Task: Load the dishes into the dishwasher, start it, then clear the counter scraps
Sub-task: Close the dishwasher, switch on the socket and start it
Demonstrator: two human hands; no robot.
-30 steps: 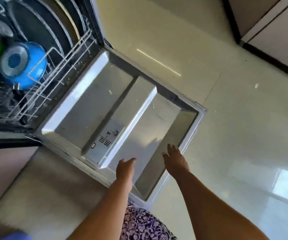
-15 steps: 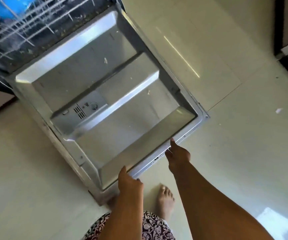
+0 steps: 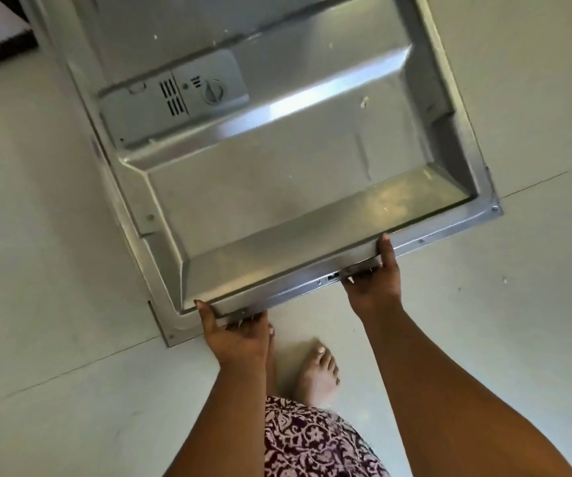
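Under steel door point(image 3: 277, 187), hands grip.

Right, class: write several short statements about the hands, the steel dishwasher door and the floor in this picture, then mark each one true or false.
1. Both hands grip the front edge of the open stainless-steel dishwasher door. True: left hand, right hand.
2. The grey plastic detergent dispenser sits on the door's inner face. True.
3. The left hand holds a blue bowl. False: it grips only the door edge.
4. The person wears shoes. False: a bare foot stands on the pale tiled floor.
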